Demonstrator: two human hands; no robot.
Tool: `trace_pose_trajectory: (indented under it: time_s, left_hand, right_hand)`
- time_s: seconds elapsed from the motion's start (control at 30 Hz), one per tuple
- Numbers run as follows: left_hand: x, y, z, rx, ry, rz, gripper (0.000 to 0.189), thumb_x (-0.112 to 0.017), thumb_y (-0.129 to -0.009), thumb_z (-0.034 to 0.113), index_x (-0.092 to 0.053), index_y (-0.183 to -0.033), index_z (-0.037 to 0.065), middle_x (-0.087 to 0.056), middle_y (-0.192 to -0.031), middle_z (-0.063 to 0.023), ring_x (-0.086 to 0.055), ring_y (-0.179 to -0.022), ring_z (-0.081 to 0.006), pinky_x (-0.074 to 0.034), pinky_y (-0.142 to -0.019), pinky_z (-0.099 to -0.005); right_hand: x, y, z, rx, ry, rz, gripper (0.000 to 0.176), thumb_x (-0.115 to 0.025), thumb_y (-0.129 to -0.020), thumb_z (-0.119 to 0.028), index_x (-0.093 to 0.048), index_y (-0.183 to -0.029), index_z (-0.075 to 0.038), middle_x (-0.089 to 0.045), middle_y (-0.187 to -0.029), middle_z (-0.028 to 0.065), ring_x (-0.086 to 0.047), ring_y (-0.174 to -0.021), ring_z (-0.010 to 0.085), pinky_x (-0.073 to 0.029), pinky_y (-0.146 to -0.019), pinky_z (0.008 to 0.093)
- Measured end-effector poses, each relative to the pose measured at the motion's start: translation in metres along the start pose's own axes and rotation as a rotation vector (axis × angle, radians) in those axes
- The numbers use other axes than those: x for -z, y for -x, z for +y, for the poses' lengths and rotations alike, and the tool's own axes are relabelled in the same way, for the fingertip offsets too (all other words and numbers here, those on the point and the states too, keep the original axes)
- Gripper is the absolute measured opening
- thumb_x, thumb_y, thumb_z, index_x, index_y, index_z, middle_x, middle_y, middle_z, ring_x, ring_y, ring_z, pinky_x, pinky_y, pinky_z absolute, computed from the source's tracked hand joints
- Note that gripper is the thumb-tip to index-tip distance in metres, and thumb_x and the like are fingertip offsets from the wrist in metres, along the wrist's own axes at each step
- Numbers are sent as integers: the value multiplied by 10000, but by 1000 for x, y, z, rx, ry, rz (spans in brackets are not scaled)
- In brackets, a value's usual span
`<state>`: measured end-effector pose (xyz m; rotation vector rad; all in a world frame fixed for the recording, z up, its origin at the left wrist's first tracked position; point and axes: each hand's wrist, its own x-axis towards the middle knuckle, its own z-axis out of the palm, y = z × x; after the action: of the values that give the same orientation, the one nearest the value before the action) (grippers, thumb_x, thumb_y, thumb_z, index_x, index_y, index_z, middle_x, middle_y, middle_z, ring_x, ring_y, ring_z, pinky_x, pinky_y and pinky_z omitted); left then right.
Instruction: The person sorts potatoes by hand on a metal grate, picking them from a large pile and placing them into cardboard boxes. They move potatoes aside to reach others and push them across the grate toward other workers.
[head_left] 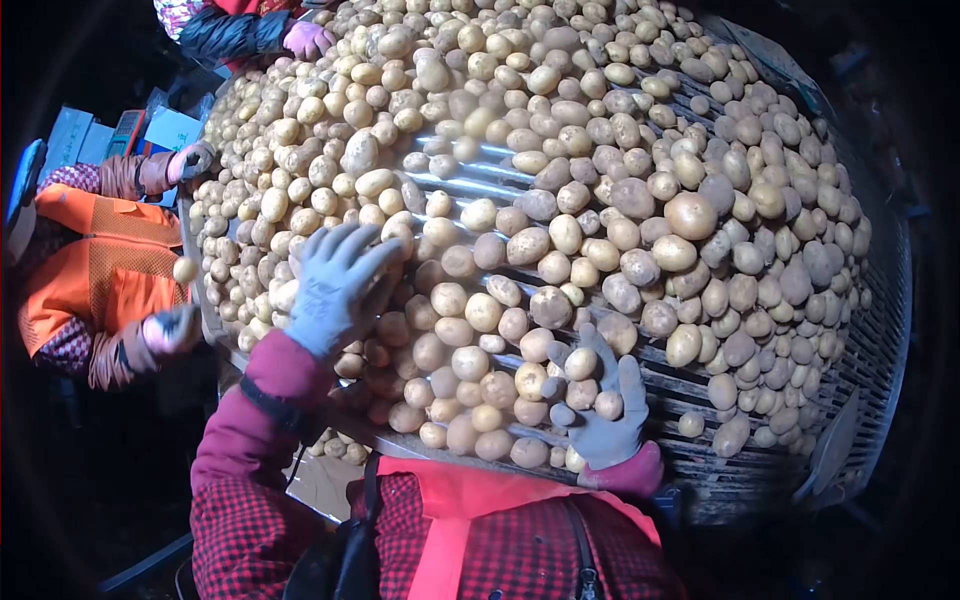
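Potatoes (483, 312) of many sizes cover the slatted table in front of me. My left hand (330, 290), in a grey glove, lies over the heap at left of centre. Its fingers are spread and rest against potatoes, with none plainly gripped. My right hand (608, 425), also gloved in grey, is near the front edge with its fingers apart and partly curled. Two small potatoes, an upper one (580, 364) and a lower one (608, 405), appear to lie in its palm. Other potatoes hide parts of its fingertips.
Shiny metal slats (465, 187) show between the potatoes; dark slats (875, 370) run along the right side. A co-worker in an orange vest (100, 255) stands at the left, with a potato near one hand. Another person's pink-gloved hand (308, 40) touches the pile at the top.
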<state>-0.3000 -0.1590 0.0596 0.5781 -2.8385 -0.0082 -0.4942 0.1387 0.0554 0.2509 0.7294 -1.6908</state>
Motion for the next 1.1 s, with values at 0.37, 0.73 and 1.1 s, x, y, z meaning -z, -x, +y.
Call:
trace_pose_trajectory:
  time_s: [0.37, 0.73, 1.1]
  left_hand:
    - [-46, -153, -17, -194, -39, 257, 496, -752, -827, 238, -638, -1298, 136, -633, -1282, -139, -585, -1195, -360, -435, -1008, -501]
    - [-117, -343, 149, -651, 474, -99, 286, -583, -908, 266, -628, -1177, 178, -665, -1031, -119, -656, -919, -408, -505, -736, -505]
    - [-44, -183, 70, -241, 294, -192, 408, -589, -984, 467, -680, -1158, 110, -661, -1086, -150, -620, -1004, -369, -470, -909, -480]
  right_hand:
    - [19, -8, 6, 52, 184, -118, 526, -559, -993, -47, -457, -1501, -132, -559, -1370, 115, -648, -1113, 235, -566, -782, 304]
    - [20, -3, -8, -35, 0, -101, 456, -534, -1036, -133, -490, -1489, -164, -610, -1322, 110, -670, -1029, 208, -520, -722, 277]
    - [8, 5, -5, 52, 187, -33, 623, -508, -1047, -467, -431, -1555, -115, -558, -1419, 137, -635, -1158, 275, -566, -816, 334]
